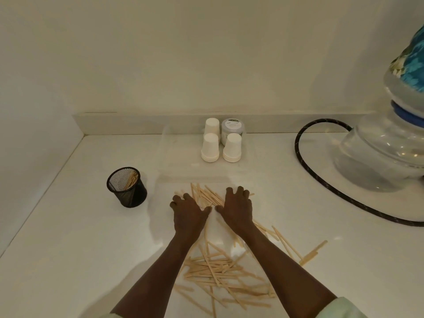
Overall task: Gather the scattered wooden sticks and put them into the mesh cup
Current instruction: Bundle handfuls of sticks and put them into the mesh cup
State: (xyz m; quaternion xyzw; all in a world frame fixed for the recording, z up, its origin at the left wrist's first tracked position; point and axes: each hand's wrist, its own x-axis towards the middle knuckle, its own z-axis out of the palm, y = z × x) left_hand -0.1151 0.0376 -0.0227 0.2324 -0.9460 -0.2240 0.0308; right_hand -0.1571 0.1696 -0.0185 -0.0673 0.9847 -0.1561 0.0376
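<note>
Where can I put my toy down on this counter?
Bare counter lies left of the arms, in front of the mesh cup, and also between the paper cups and the black cord. It is crowded with wooden sticks around both hands and toward the near edge.

single view only, worn on head, aimed forward and down at white counter [68,260] from above near edge. wide-angle lens: wall base line bowed, edges stretched. forearms seen entering from 6 o'clock, left hand [187,213] and right hand [237,208] framed just below centre, close to lens. mesh cup [126,187] placed at 9 o'clock of hands, paper cups [220,141] at 12 o'clock near wall, glass vessel [385,143] cropped at 3 o'clock. no second view, so no shared area.
</note>
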